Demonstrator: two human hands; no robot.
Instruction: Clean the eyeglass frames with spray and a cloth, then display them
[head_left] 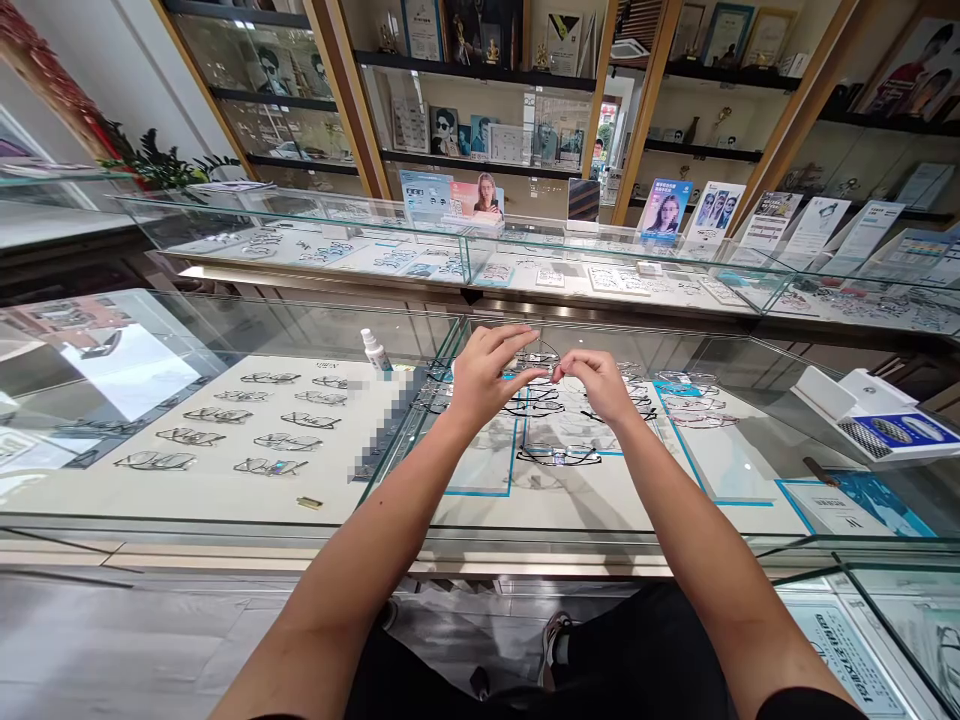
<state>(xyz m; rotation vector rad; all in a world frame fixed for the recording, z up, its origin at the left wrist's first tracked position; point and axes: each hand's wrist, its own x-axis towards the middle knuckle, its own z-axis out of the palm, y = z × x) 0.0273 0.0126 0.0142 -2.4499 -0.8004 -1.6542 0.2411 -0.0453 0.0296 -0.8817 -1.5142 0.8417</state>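
Above the glass counter, my left hand (487,372) has its fingers and thumb on opposite edges of a thin, dark-rimmed pair of eyeglasses (553,346), gripping it. My right hand (598,380) is closed in a pinch at the near right side of the same rim. Much of the eyeglasses is hidden by my fingers or blends with the frames behind. Below my hands, inside the showcase, a dark-framed pair of glasses (559,456) lies by itself, and several more frames (694,400) lie in rows on blue-edged cards.
A white spray bottle (376,350) stands left of my hands. Several eyeglass frames (291,468) fill the left showcase (187,495). At the right is an open white box (877,415). Another glass showcase (420,285) with upright leaflets (664,208) runs across the back.
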